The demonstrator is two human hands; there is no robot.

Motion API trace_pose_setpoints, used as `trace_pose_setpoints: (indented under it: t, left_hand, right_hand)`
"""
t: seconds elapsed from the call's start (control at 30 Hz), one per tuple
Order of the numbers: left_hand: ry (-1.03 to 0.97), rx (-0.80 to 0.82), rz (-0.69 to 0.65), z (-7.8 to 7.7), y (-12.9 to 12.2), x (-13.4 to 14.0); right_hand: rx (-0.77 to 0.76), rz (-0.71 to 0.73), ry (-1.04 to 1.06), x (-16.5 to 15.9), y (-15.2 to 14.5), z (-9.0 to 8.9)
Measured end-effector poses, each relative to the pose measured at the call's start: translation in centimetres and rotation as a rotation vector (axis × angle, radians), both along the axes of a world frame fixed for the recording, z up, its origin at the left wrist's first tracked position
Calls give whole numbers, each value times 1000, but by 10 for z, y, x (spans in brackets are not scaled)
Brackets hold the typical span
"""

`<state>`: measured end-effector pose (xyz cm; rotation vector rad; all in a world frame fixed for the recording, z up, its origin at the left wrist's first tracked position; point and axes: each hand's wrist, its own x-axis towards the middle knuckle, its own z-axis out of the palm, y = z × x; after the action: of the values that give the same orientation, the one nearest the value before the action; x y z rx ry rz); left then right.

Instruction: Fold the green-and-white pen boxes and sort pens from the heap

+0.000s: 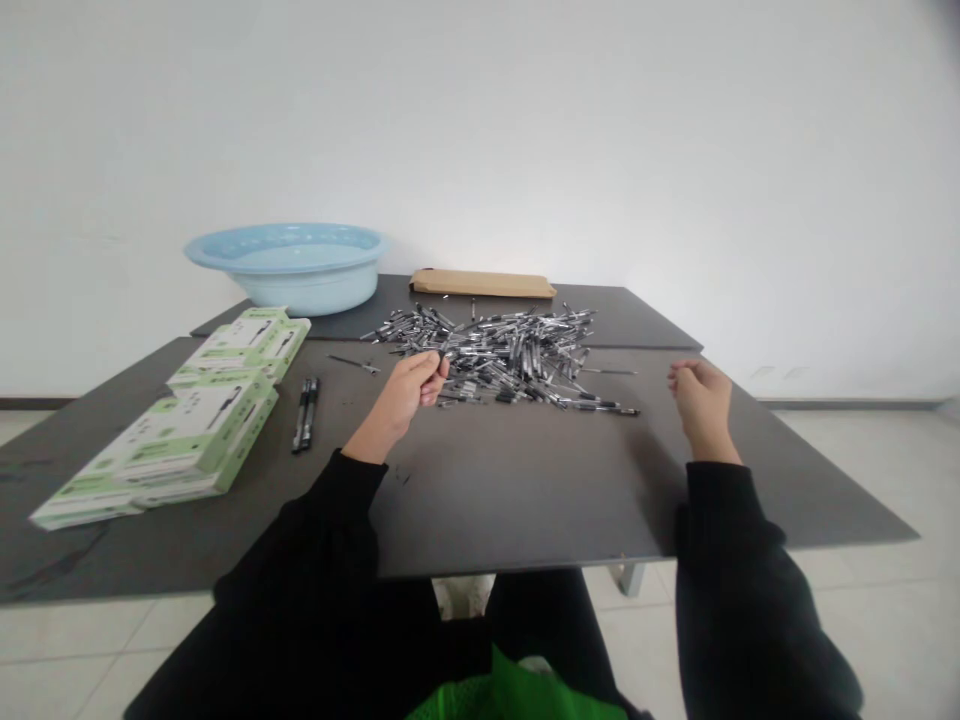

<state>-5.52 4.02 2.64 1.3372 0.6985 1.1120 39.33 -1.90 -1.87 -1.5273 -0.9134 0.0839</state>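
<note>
My left hand point(416, 388) is closed in a pinch in front of the pile's left part. A short dark end of a pen point(441, 355) shows at its fingertips; the fingers cover the rest. Off to the right, my right hand point(702, 400) is raised over the table with its fingers curled together. Whatever it may hold is hidden or too small to name. Between and beyond the hands lies a loose heap of clear and black pens point(525, 345), pointing in many directions.
Green-and-white pen boxes point(180, 430) are stacked at the left, with a few black pens point(304, 415) lying beside them. A large light-blue basin point(300, 275) stands at the back left. A flat brown cardboard piece point(484, 284) lies behind the heap on the dark table point(525, 490).
</note>
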Motion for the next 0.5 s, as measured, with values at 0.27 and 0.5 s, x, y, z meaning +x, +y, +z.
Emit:
trace_pose_setpoints:
  t: [0.27,0.5]
  left_hand:
    - [-120,113,325,21,13,-38]
    - [-147,171,431,24,14,-49]
  right_hand:
    - [-13,13,-176,-48,9,3]
    - [-57,414,-277,-160,16,6]
